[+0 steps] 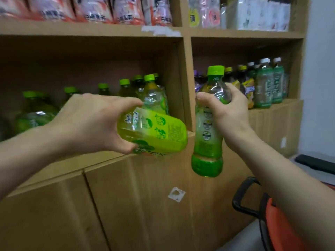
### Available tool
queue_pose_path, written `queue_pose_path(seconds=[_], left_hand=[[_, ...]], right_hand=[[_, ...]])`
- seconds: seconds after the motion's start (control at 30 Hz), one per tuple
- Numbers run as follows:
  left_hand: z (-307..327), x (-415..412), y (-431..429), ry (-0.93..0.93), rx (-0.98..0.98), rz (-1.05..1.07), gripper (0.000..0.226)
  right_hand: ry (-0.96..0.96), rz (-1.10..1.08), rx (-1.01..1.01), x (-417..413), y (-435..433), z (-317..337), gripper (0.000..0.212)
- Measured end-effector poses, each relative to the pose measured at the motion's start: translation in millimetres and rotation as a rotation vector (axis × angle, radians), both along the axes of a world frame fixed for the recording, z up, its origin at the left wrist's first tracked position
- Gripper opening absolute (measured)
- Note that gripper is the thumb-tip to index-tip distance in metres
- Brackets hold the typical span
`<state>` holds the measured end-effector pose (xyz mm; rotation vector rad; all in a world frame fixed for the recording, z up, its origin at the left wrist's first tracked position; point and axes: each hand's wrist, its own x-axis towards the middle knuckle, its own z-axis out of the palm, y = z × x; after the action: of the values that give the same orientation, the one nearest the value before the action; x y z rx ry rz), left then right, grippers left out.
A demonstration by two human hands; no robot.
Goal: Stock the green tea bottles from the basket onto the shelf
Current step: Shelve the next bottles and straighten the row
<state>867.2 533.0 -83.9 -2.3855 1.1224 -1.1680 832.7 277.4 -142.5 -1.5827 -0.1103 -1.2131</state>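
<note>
My left hand (90, 122) grips a green tea bottle (154, 133) that lies tilted, its base pointing right, just in front of the left shelf compartment. In my right hand (230, 116) a second green tea bottle (208, 127) stands upright with its green cap up, held before the divider between the compartments. Several green tea bottles (150, 93) with green caps stand in the left compartment of the wooden shelf (101, 158). The orange basket (282, 223) with a black handle sits at the lower right, partly behind my right forearm.
The right compartment holds other drink bottles (264, 84) with white and yellow caps. Packaged goods (94, 9) fill the top shelf. Closed wooden cabinet doors (145, 205) lie below the shelf. A white wall (320, 69) stands at the far right.
</note>
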Motion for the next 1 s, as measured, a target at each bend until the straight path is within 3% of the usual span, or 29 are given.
queue_pose_path(seconds=[0.27,0.43,0.63,0.87,0.93,1.0], left_hand=[[57.6,21.0,64.2,-0.049,0.207,0.296,0.095],[75.2,51.7,73.9,0.032,0.455,0.371,0.1],[67.5,88.4,76.2,0.158,0.627,0.406,0.099],[41.7,95.0,74.4,0.142,0.434,0.284,0.078],[27.5,100.1,84.5,0.118,0.307,0.166,0.08],[11.0,108.0,97.5,0.079,0.051,-0.054,0.079]], right_hand=[[-0.119,0.112,0.011,62.8,87.2,42.4,0.031],[-0.14,0.14,-0.025,95.6,132.9,49.5,0.039],[-0.009,0.133,-0.157,132.9,161.8,34.2,0.058],[0.078,0.145,-0.19,158.1,167.1,20.0,0.074],[0.062,0.138,-0.193,157.9,166.7,16.9,0.075],[0.072,0.127,-0.234,156.6,165.9,13.2,0.076]])
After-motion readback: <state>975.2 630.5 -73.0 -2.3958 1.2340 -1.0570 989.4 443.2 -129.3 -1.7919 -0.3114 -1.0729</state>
